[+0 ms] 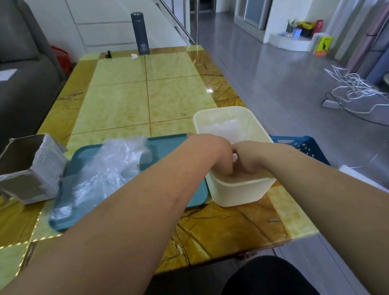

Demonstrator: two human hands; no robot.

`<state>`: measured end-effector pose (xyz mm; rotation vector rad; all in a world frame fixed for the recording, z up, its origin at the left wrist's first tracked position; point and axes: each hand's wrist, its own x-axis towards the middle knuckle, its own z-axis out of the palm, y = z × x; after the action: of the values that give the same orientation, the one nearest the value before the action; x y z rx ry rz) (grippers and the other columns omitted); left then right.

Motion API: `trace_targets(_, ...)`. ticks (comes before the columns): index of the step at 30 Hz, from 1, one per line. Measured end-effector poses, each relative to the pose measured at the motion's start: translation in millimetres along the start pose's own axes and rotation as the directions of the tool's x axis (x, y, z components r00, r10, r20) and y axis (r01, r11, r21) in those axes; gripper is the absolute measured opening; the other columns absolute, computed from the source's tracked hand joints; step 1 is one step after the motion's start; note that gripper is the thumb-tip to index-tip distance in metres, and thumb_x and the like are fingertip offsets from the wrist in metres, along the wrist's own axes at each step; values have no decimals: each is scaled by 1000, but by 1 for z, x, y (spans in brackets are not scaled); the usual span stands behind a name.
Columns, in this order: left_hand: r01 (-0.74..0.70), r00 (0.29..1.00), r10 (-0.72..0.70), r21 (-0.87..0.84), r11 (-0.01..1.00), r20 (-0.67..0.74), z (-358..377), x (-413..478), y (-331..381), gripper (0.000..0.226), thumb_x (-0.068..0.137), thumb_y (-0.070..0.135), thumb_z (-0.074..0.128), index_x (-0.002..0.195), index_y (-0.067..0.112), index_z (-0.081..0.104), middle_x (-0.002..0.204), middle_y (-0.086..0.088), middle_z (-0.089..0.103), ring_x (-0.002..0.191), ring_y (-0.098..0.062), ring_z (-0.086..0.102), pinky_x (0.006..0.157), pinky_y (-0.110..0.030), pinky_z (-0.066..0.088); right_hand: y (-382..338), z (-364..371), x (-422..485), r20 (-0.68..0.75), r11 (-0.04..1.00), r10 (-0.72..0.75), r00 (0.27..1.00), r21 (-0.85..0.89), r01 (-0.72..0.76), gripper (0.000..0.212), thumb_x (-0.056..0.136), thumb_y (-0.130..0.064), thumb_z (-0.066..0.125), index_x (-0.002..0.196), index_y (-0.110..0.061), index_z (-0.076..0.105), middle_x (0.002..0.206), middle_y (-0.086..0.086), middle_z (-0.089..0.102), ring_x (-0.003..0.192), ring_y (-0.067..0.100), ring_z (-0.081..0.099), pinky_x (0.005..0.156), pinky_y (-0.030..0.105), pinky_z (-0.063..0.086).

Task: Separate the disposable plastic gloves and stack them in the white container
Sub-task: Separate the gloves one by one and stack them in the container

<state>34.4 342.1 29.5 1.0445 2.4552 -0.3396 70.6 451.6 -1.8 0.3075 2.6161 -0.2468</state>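
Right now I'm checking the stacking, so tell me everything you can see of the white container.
The white container is a cream, seemingly plastic tub, rectangular with rounded corners, lidless, upright. It stands on the table near the right edge, beside the teal tray, a blue basket to its right. Its far end holds plastic gloves. The left hand and right hand reach into its near end, fingers hidden.

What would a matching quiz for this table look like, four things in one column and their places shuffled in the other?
Things:
1. grey flask
2. cardboard box
3. loose plastic gloves
4. white container

Places:
A. on the teal tray
B. far end of the table
C. right of the tray, left hand and right hand reaching into it
D. left of the tray

Pairs: 1-B, 2-D, 3-A, 4-C
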Motion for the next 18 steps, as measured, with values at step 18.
trace_targets(18, 140, 741, -486, -602, 786, -463, 144, -100, -151, 21, 95, 33, 67, 109, 20, 77, 133, -5, 65, 131, -23, 57, 100, -41, 50, -137, -6, -40, -529, 944, -243, 813, 66, 325, 20, 97, -29, 57, 110, -28, 73, 117, 0, 71, 108, 27, 66, 84, 39, 55)
